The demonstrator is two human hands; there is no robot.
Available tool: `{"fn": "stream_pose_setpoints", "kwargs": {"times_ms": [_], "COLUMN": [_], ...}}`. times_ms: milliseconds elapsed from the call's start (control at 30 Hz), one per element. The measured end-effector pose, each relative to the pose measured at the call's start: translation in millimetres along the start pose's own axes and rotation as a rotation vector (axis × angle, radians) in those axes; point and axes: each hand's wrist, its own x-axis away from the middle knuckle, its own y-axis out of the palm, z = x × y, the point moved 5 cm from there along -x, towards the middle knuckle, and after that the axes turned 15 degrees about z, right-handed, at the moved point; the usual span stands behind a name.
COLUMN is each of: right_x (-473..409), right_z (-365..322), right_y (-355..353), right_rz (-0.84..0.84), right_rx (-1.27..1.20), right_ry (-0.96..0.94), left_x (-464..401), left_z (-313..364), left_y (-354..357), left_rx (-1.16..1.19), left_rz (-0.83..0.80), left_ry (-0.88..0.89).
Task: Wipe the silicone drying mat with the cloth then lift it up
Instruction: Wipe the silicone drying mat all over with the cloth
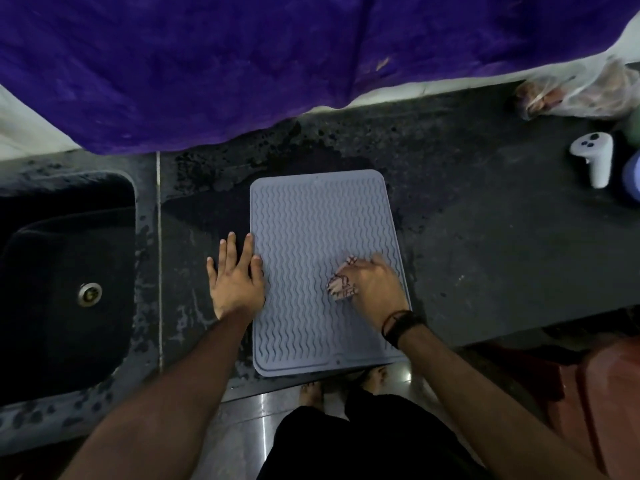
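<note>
1. grey wavy-ribbed silicone drying mat (311, 237) lies flat on the dark stone counter (485, 237).
2. left hand (237, 278) rests flat, fingers straight, at its left edge.
3. right hand (375, 284) grips a small patterned cloth (341, 284) on the mat.

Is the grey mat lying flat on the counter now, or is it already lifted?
Flat. The mat lies on the counter with all visible corners down; the left hand rests at its edge.

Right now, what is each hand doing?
Left hand: open, fingers straight, pressing the mat's left edge.
Right hand: holding the cloth against the mat.
</note>
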Motion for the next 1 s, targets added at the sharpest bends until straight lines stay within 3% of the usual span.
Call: {"fn": "stream_pose_setpoints", "kwargs": {"times_ms": [167,300,567,800,1000], "right_x": [-80.8,-103.6,-30.3,-148.5,-160.4], "right_z": [2.6,0.2,7.5,1.1,-1.1], "right_y": [-21.2,-9.5,-2.0,-25.9,-5.6], "right_rz": [0.172,0.09,0.027,0.183,0.095], "right_rx": [-0.068,-0.024,-0.009,-0.084,-0.008], "right_ry": [0.064,0.086,-0.036,0.034,0.045], "left_x": [-0.8,-0.8,-0.4,-1.7,-2.0], "left_z": [-0.7,-2.1,-4.1,-0.6,-1.9], "left_y": [-0.3,0.2,1.7,-2.0,0.0], "left_rx": [-0.003,-0.001,-0.002,-0.005,-0.016], "left_rz": [0.008,0.017,0.026,0.023,0.008], "left_ry": [0.007,0.009,0.004,0.004,-0.006]}}
